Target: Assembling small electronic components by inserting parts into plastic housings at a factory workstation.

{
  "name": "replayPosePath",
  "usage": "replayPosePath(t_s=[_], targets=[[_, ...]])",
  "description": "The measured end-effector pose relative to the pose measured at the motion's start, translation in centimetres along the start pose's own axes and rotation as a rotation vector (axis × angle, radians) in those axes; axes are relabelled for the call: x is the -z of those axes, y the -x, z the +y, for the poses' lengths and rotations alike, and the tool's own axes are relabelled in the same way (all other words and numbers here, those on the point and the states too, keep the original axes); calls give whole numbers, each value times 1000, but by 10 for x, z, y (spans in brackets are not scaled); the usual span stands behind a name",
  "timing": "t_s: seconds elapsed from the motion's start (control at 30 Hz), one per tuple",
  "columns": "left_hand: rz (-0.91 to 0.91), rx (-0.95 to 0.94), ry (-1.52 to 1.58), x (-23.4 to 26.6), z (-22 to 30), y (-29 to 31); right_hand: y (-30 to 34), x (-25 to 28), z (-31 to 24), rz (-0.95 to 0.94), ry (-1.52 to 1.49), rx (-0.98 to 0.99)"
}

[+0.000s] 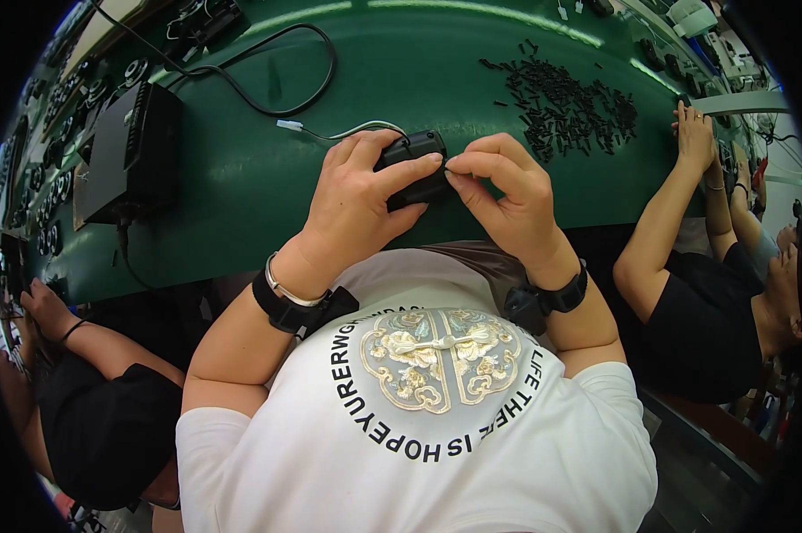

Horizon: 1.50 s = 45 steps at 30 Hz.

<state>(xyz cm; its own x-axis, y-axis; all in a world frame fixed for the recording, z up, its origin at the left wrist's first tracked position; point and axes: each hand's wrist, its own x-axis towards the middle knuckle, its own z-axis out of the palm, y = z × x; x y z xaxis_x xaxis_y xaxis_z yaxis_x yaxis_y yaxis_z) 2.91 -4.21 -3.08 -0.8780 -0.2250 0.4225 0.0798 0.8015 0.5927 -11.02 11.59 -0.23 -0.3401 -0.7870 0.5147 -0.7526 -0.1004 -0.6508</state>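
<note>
A black plastic housing [423,186] sits in my left hand [355,182], with the fingers over its far left side and the thumb lying across its top. Out of the housing's far end runs a thin light-coloured cable [363,127], ending in a white connector [289,125] on the table. At the housing's right side my right hand [509,182] makes a pinch, thumb and index fingertips together close against it. Whatever lies between those fingertips is too small to make out.
On the green table [232,178], small black pin-like parts [578,107] lie heaped at the far right. A black box [134,151] stands at left near a looped black cable [325,75]. Co-workers' arms reach in at right [654,213] and left [107,342].
</note>
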Motion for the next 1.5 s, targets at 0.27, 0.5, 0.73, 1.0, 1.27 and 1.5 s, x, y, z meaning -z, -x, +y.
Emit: replayPosePath(t_s=[0.27,0.5,0.73,1.0,1.27,1.5], targets=[[-6,-18,-43,-1,-2,2,-59,0,11,-306,14,-93],[-15,-9,-28,-1,1,2,-80,0,23,-626,78,-47],[16,-37,15,1,0,-2,-83,0,22,-646,-129,-102],[78,-33,33,0,3,-2,-79,-15,22,-510,-107,20],[58,-39,5,1,0,0,-77,-22,16,-455,71,154],[63,-46,9,1,-1,0,-76,-18,8,-458,204,263]])
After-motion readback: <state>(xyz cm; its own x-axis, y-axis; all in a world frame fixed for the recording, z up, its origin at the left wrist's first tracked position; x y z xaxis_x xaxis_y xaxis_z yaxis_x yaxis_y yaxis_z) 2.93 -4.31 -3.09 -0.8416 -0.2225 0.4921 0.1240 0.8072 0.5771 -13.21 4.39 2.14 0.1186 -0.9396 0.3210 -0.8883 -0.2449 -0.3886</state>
